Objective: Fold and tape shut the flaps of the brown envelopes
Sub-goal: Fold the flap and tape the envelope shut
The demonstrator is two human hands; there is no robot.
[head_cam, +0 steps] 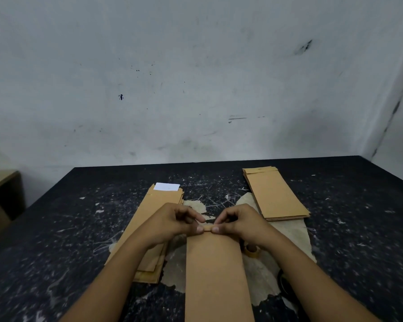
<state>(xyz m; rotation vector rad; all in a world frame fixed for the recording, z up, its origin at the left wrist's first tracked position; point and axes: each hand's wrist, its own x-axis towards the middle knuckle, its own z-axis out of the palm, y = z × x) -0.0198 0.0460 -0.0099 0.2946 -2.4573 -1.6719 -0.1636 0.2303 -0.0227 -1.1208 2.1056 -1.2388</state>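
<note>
A long brown envelope (215,273) lies lengthwise in front of me on the black table (68,228). My left hand (175,223) and my right hand (237,223) meet at its far end, and both pinch the narrow flap (207,228) between thumb and fingers. A stack of brown envelopes (144,228) lies at the left, partly under my left forearm, with a white sheet (166,186) sticking out of the top one. A roll of tape (251,251) sits just right of the envelope, half hidden by my right wrist.
A second stack of brown envelopes (273,197) lies at the back right. Torn pale paper (261,277) covers the table under the work. A dark object (284,283) shows beside my right forearm. A wooden shelf (0,189) stands at the far left, by the wall.
</note>
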